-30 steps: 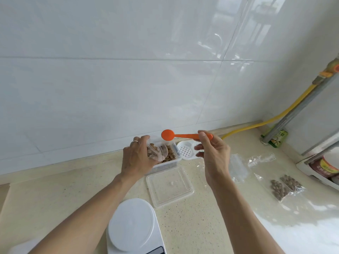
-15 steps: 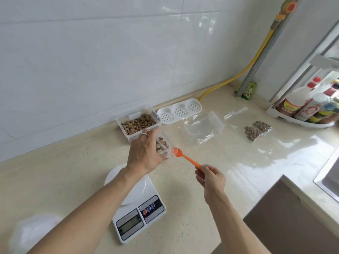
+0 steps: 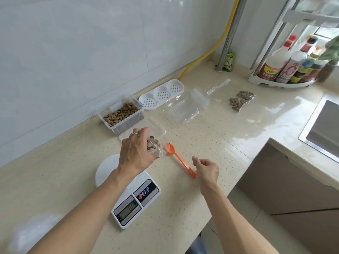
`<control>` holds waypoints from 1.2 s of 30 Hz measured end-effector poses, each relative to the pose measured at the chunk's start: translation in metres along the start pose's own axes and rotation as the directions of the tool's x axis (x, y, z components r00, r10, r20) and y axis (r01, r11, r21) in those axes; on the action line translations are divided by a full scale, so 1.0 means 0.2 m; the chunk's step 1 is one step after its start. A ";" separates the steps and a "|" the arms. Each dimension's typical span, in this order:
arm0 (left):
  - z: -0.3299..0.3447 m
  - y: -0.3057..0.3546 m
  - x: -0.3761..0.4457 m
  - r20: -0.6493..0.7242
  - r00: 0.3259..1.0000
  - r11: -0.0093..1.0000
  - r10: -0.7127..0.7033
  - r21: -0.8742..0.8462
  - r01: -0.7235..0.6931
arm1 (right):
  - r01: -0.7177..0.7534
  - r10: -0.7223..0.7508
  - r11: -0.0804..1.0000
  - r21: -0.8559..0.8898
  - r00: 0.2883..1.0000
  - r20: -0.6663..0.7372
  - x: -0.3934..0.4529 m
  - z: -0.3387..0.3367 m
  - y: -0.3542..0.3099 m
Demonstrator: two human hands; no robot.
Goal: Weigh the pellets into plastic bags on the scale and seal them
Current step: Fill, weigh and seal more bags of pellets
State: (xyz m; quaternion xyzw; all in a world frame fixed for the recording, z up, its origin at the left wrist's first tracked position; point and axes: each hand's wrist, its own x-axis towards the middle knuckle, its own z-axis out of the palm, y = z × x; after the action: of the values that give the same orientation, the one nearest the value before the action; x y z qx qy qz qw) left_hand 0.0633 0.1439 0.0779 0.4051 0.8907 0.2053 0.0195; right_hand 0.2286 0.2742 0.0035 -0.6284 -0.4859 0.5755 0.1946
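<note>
My left hand (image 3: 136,154) grips a small clear plastic bag of brown pellets (image 3: 155,145) above the white digital scale (image 3: 128,195); my right hand (image 3: 206,168), loosely curled and empty, hovers by the orange plastic spoon (image 3: 178,159). Two filled bags (image 3: 241,100) lie at two o'clock; weighing and sealing remain.

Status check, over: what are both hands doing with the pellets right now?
Left hand holds a small bag of pellets above the counter, off the scale. Right hand loosely curled, empty, beside the orange spoon lying flat. Nothing blocking the scale.
</note>
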 end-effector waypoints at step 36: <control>-0.28 -0.44 -0.17 0.164 0.931 0.808 -0.327 -0.463 0.365 | 0.832 -0.421 0.510 -0.219 0.464 0.780 -0.42 0.40 -0.80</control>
State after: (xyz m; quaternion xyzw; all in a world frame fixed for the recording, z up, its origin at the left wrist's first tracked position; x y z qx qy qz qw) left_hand 0.0119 0.0483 0.0905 0.2255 0.8677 0.3995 0.1915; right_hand 0.1045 0.2517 0.1562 -0.1763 -0.8751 0.4499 0.0260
